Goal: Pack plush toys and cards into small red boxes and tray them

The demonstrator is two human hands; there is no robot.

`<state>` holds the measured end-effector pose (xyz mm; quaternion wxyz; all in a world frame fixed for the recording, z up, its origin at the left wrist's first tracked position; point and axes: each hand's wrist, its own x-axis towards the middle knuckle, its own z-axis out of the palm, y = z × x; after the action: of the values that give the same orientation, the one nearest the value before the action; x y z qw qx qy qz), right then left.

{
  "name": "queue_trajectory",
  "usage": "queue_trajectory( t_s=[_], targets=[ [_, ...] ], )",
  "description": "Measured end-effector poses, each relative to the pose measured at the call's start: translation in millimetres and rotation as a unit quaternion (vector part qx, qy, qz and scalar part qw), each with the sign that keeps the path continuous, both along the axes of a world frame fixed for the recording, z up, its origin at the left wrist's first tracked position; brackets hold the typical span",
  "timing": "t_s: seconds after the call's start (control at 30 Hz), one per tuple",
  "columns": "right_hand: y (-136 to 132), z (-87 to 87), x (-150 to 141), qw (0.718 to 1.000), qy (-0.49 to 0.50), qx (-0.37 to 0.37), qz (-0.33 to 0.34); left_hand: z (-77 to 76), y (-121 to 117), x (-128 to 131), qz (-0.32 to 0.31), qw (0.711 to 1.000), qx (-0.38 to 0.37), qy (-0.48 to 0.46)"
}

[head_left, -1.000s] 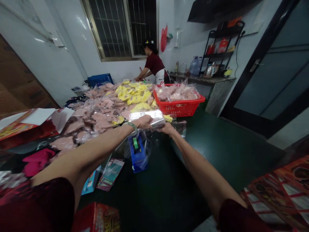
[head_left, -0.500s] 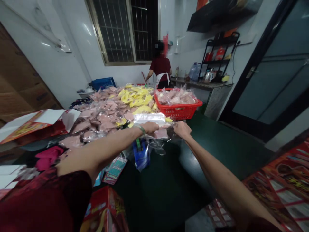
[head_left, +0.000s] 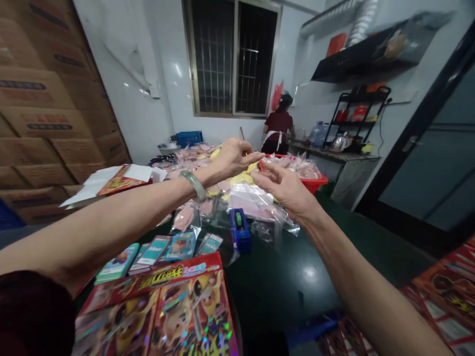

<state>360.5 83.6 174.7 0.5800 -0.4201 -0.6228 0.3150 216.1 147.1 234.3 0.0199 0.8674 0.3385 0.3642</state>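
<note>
1. Left hand [head_left: 233, 155]: palm down, fingers partly bent, above the heap; whether clear film is pinched there, cannot be told.
2. Right hand [head_left: 287, 190]: loosely open, thumb and forefinger parted, facing the left; nothing visible in its grasp.
3. Clear bags [head_left: 250, 198]: flat on the table [head_left: 267, 282], below both hands, pink showing through; presumably laid centrally for access by either hand.
4. Tape dispenser [head_left: 240, 232]: blue, green roll, just beside the bags' near side; likely set there for short reach.
5. Cards [head_left: 156, 249]: small overlapping groups, left of the dispenser, perhaps so grouped for easy picking.
6. Printed red packaging [head_left: 189, 306]: nearest the wearer; lower edge cut off by the frame.
7. Red basket [head_left: 315, 184]: walls confine its wrapped pieces; left part hidden by the right hand.
8. Pink packets [head_left: 184, 217]: heaped, partly behind the left forearm; contents unclear through glare.
9. Co-worker [head_left: 279, 123]: back turned, handwork obscured.
</note>
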Motion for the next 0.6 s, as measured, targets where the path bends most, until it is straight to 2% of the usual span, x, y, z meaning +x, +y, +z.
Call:
queue_trajectory(
  t_s=[0.1,0.2,0.27,0.37,0.43,0.53,0.6],
  targets=[
    [-20.2,17.6,-24.5,0.997,0.043,-0.037,0.048,17.6,-38.5,-27.9,-0.027,0.996,0.003,-0.090],
    [-32.9,26.1,-35.6,0.987,0.076,-0.063,0.125,35.4,-75.0,-61.3,-0.033,0.992,0.012,-0.121],
    [-42.4,34.9,-45.3,0.979,0.106,-0.061,0.163,46.7,-96.8,-84.8,-0.044,0.993,-0.001,-0.109],
    [-64.5,55.3,-69.9,0.970,0.155,-0.032,0.183,63.4,-127.9,-120.5,-0.052,0.996,-0.055,-0.041],
    [-84.4,70.6,-90.4,0.966,0.169,0.000,0.194,74.5,-150.9,-145.1,-0.010,0.997,-0.077,0.012],
    [-116.0,88.8,-118.9,0.961,0.176,0.035,0.210,86.5,-191.5,-185.2,0.102,0.985,-0.113,0.079],
    [-132.5,93.3,-133.3,0.956,0.181,0.027,0.227,85.1,-220.7,-215.3,0.178,0.976,-0.125,0.028]
  ],
)
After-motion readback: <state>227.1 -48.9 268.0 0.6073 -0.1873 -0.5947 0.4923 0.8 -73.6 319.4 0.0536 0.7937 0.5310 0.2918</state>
